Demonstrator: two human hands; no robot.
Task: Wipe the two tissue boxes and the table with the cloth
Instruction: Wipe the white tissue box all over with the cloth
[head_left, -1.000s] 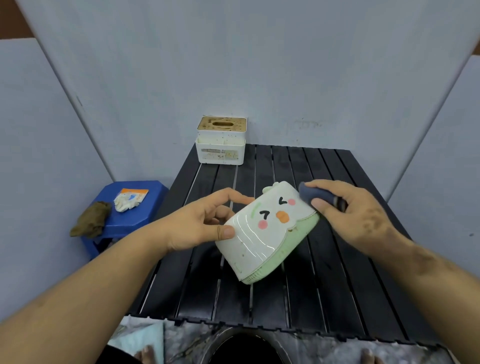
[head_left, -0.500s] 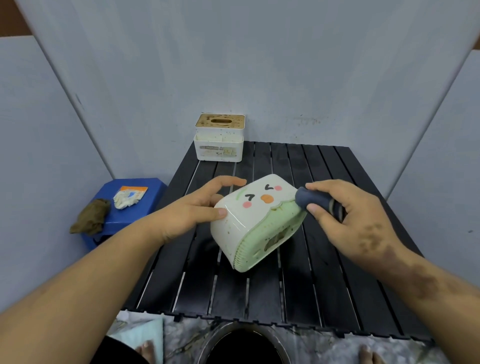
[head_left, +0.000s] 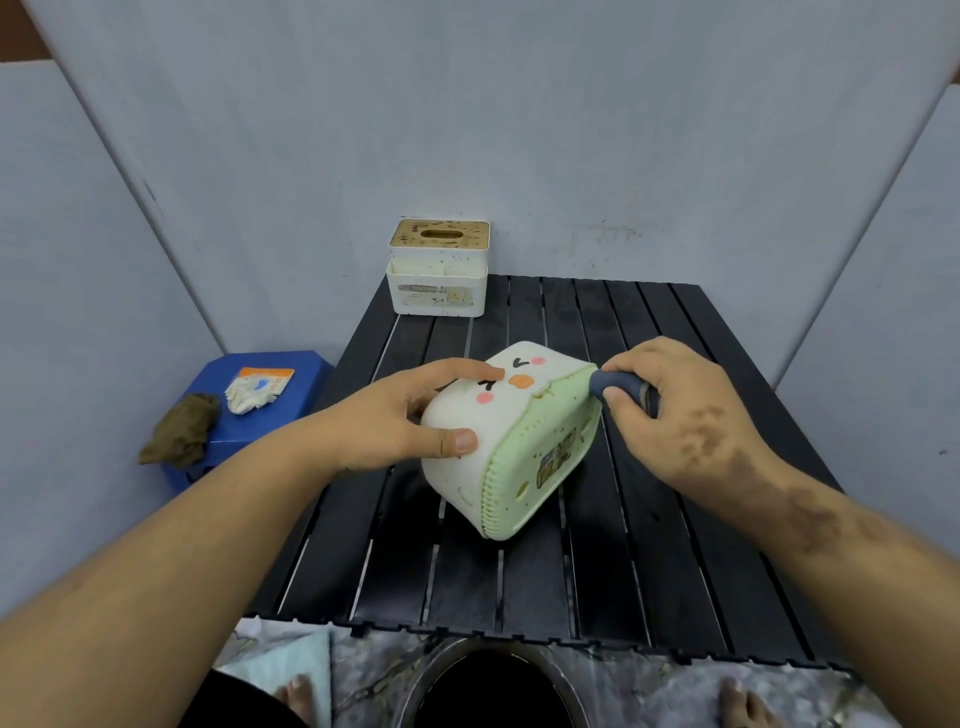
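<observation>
- Blue plastic stool (head_left: 291, 371) beside the table.
- Left hand (head_left: 400, 415) grips the tilted white-and-green cartoon-face tissue box (head_left: 511, 441) on the black slatted table (head_left: 649, 545).
- White tissue box with a wooden lid (head_left: 439, 270) stands at the far edge.
- Right hand (head_left: 675, 410) clutches a dark blue cloth (head_left: 615, 385) against the tilted box's green side.

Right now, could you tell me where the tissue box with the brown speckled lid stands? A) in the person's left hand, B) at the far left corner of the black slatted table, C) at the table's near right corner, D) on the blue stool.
B: the tissue box with the brown speckled lid stands upright at the far left corner of the black slatted table, against the wall.
</observation>
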